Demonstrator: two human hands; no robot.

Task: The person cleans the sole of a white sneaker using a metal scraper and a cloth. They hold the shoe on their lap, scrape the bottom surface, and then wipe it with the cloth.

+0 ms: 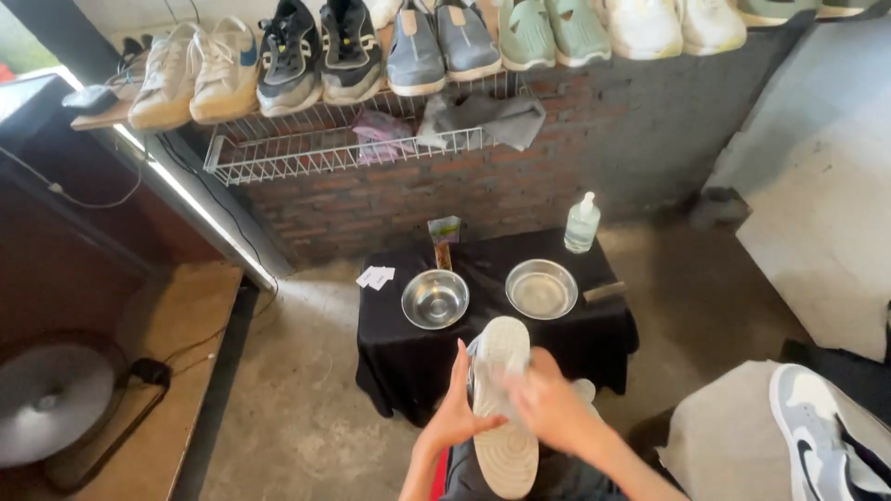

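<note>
The brick wall filled the far side of the view, with a shelf of white wire fixed to it and a row of shoes standing above that shelf. A grey cloth lay draped over the wire. Below, on the concrete floor, stood a small table covered in black fabric. A round fan sat at the lower left.

On the table were two steel bowls: the left bowl and the right bowl, side by side and apart. A clear pump bottle stood at the far right corner, and a brush lay just beside the right bowl. A second, grey-and-white sneaker lay on a pale sheet at the lower right.

The sneaker being handled was held over the lap, just short of the table's near edge, sole up. Its long axis ran away from the body, one end toward the bowls and the other toward the knees.

The left hand braced the sneaker's left edge, fingers straight and thumb pressed against the sole rim. The right hand lay across the sole from the right, fingers curled over a pale cloth or wipe; the cloth was blurred. Both hands touched the sneaker at mid-length, the right covering more of it.
</note>
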